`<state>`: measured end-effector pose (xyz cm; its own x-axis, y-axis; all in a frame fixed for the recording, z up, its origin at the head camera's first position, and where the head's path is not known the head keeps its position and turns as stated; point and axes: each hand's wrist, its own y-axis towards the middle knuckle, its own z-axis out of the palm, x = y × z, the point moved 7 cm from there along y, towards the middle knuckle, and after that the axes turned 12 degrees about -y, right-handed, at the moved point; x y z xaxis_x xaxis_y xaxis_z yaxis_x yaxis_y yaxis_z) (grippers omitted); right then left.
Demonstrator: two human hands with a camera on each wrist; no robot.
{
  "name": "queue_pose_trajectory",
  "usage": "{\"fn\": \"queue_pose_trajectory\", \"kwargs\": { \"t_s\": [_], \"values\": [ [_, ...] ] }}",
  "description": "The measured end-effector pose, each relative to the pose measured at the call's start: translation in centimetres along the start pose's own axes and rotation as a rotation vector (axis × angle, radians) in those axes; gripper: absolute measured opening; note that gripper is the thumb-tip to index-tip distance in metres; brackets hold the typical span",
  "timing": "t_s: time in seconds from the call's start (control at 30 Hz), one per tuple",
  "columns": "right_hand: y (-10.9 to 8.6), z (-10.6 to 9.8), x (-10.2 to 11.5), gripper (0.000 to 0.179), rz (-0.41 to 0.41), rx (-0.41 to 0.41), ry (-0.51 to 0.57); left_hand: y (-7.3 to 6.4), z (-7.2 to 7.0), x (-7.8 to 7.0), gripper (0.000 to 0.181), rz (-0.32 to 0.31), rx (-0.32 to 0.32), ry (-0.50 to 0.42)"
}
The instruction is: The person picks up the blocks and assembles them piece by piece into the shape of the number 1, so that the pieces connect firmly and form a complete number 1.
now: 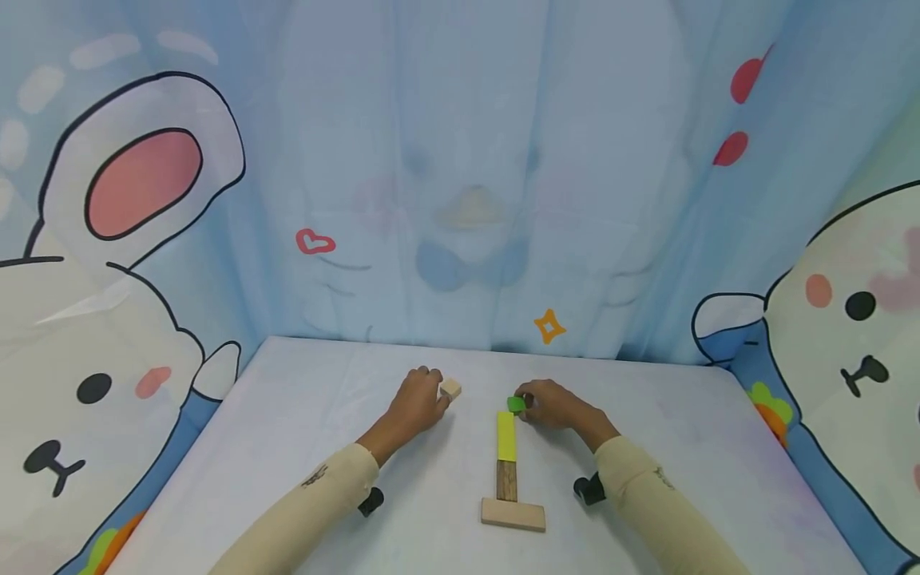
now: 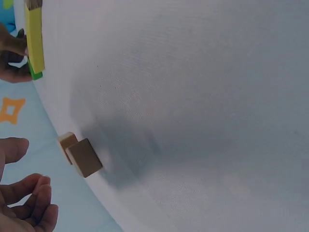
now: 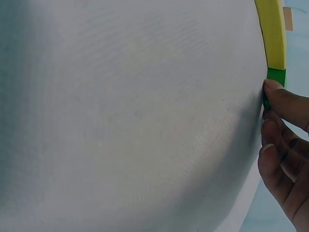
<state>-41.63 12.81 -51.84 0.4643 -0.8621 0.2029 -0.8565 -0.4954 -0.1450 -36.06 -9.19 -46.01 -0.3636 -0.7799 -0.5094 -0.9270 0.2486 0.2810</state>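
My right hand pinches a small green block between thumb and fingers. The green block sits at the far end of a yellow block. Behind the yellow block, nearer to me, come a brown wood-grain block and a pale wooden block lying crosswise. My left hand hovers beside a small light wooden block. In the left wrist view, two wooden blocks stand close together, and a gap separates them from the loosely bent fingers, which hold nothing.
A white cloth-covered table lies under the blocks. A blue curtain with cartoon animals hangs along its back edge and sides. Dark wrist cameras hang under both sleeves.
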Motion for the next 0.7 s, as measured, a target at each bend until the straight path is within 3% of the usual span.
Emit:
{"fn": "queue_pose_trajectory", "kwargs": {
  "t_s": [0.3, 0.7],
  "values": [
    [0.0, 0.1, -0.2, 0.033, 0.011, -0.011, -0.008, 1.0, 1.6, 1.1, 0.028, -0.076, 0.011, 0.045],
    [0.0, 0.2, -0.3, 0.035, 0.009, -0.01, -0.013, 1.4, 2.5, 1.7, 0.027, -0.182, 0.044, 0.075]
  ]
}}
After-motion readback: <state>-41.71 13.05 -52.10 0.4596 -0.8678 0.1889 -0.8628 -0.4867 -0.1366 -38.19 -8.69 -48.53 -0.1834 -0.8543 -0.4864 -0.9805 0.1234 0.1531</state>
